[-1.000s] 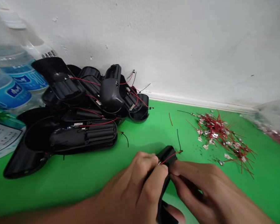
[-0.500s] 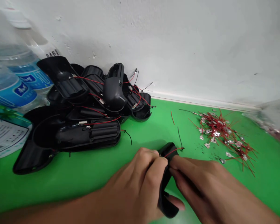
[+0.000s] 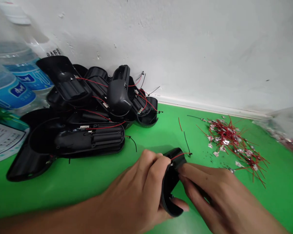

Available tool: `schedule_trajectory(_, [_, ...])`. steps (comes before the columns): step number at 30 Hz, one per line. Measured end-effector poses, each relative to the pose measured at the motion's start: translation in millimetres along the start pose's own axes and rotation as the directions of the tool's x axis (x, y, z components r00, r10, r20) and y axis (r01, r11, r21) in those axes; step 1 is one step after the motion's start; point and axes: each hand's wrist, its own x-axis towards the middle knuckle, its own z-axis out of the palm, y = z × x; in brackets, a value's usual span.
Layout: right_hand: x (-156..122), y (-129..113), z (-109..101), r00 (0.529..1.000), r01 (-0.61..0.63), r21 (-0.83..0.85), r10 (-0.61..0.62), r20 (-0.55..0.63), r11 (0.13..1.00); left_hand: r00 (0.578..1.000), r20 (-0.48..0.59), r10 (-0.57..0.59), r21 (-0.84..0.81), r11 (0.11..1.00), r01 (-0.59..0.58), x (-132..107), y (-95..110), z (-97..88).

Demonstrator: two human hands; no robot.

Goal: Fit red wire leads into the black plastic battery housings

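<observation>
So the curved black plastic shell (image 3: pixel 169 187) is front and centre, near edge of the green tabletop (image 3: pixel 88 185), tilted with its hollow side partly facing the camera; can't tell if any of it touches the surface. The left hand (image 3: pixel 143 185) has it wrapped pretty snugly, fingers bent over the near side and the thumb poking out past the lower rim. The right hand (image 3: pixel 212 188) is up against the other side with thumb and index finger close together, but I honestly can't tell if they're pinching something small or just pressing on the shell, the contact spot is hidden. A thin red wire (image 3: pixel 179 155) crosses the shell's far end and meets a short black wire (image 3: pixel 187 142) at a little dark joint. Just beyond that there's a loose red wire scrap (image 3: pixel 180 124). Off to the right is a messy heap of red wires with silvery metal tabs (image 3: pixel 226 133), then a clear plastic bag (image 3: pixel 285 125). On the left there's a big pile of similar black shells (image 3: pixel 90 139), lots with red wires, next to clear bottles with blue labels (image 3: pixel 21 87) and a teal-and-white printed packet (image 3: pixel 6 139). Scuffed white wall (image 3: pixel 185 48) behind it all.
</observation>
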Motion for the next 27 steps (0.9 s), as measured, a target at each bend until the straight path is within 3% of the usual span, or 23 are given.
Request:
schedule_trajectory(6, [1.1,3.9,-0.9,0.995,0.103,-0.247,-0.104,0.007,0.964,0.999,-0.035,0.012,-0.03,0.999,-0.013,-0.8,-1.1,3.0])
schedule_trajectory(13, [4.5,-0.8,-4.7,0.949,0.214,-0.552,-0.305,-0.078,0.806,0.998,0.042,-0.04,-0.092,0.995,0.044,0.3,-0.3,0.8])
schedule_trajectory(19, [8.3,-2.8,-4.0,0.922,0.26,-0.675,-0.385,-0.039,0.69,0.998,0.056,-0.026,-0.107,0.994,0.032,0.0,0.4,-0.8])
schedule_trajectory(27, [6.0,-4.0,-3.5,0.907,0.288,-0.738,-0.42,0.007,0.61,0.998,0.062,-0.025,-0.137,0.99,0.033,0.0,-0.2,-0.7])
